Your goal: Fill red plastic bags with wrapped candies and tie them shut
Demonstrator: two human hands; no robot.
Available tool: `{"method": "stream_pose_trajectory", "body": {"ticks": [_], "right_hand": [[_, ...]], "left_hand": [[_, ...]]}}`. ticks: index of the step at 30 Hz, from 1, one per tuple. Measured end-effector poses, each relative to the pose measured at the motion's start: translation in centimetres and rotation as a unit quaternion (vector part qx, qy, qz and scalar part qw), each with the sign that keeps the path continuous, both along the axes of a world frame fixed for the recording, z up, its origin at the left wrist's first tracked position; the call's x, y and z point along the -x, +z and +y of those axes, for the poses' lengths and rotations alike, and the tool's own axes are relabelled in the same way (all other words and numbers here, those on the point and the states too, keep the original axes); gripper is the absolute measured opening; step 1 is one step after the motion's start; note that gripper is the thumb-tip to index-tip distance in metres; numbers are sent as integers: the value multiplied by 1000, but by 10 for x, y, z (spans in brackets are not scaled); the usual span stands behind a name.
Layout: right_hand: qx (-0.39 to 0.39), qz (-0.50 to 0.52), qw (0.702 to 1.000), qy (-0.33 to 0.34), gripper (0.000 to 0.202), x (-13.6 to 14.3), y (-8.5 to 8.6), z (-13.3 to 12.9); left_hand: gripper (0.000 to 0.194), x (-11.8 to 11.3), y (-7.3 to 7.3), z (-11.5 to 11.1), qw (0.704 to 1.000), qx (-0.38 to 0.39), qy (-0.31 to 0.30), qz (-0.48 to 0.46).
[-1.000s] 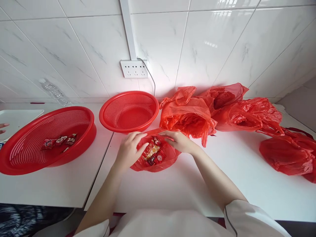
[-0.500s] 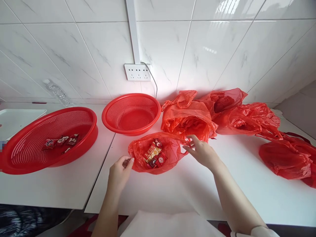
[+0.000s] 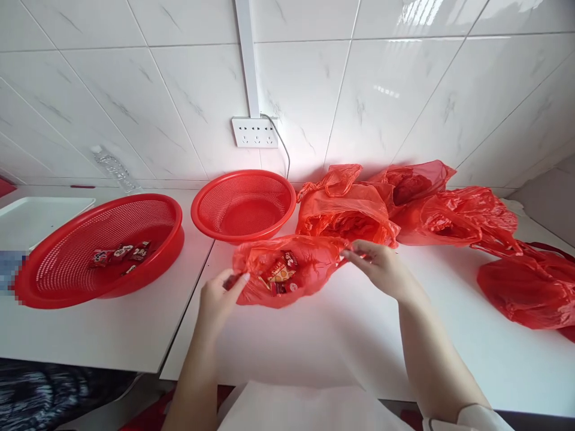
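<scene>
Just in front of the smaller red basket (image 3: 245, 221), a thin, translucent red bag (image 3: 317, 276) gapes, creased, around wrapped snacks (image 3: 282, 273). The left hand (image 3: 218, 300) pinches one edge, the right hand (image 3: 385, 267) the opposite end.

I have both forearms (image 3: 195, 371) extended forward, my left grip (image 3: 220, 296) and right grip (image 3: 381, 267) well apart, fingertips (image 3: 244, 278) pinched.
</scene>
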State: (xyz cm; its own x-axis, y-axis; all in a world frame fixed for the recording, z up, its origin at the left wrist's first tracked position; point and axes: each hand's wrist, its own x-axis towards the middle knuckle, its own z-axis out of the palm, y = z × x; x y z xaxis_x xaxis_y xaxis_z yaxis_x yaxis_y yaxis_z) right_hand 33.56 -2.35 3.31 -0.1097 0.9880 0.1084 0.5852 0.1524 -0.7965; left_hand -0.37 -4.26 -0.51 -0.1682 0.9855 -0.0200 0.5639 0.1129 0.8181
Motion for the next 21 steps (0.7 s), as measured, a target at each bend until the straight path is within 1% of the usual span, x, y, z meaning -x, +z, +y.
{"method": "stream_pose_trajectory", "body": {"ticks": [1,3,5,6,7,9,11,13,15,16,17,19,21], "right_hand": [[-15,26,999,-14,36,-1,5,2],[-40,86,995,-38,33,0,16,8],[-71,149,984,-66,31,3,25,14],[-93,178,976,-82,29,6,28,17],[-116,203,968,-94,28,10,32,20],[-148,239,954,-104,25,17,36,23],[-153,251,951,-100,24,23,37,26],[-145,244,954,-92,24,27,35,26],[-130,231,961,-76,24,28,30,27],[-119,223,965,-65,24,28,28,27],[-109,216,969,-55,24,28,25,27],[-101,201,973,-45,23,28,23,26],[-111,188,975,-46,23,27,22,26]], "left_hand": [[28,1,12,2,999,-27,18,-12],[28,4,38,7,996,-51,27,-63],[26,8,59,14,987,-68,19,-147],[25,10,66,18,978,-77,14,-192],[25,11,71,23,968,-87,9,-235],[27,13,76,33,951,-96,-4,-294],[29,11,76,41,949,-102,-4,-299],[31,6,76,45,960,-143,39,-240],[32,-4,75,41,965,-196,104,-138],[32,-9,75,36,966,-214,125,-78],[34,-15,75,30,967,-220,130,-11],[41,-24,72,15,961,-207,118,142],[49,-28,66,3,935,-179,92,290]]}}
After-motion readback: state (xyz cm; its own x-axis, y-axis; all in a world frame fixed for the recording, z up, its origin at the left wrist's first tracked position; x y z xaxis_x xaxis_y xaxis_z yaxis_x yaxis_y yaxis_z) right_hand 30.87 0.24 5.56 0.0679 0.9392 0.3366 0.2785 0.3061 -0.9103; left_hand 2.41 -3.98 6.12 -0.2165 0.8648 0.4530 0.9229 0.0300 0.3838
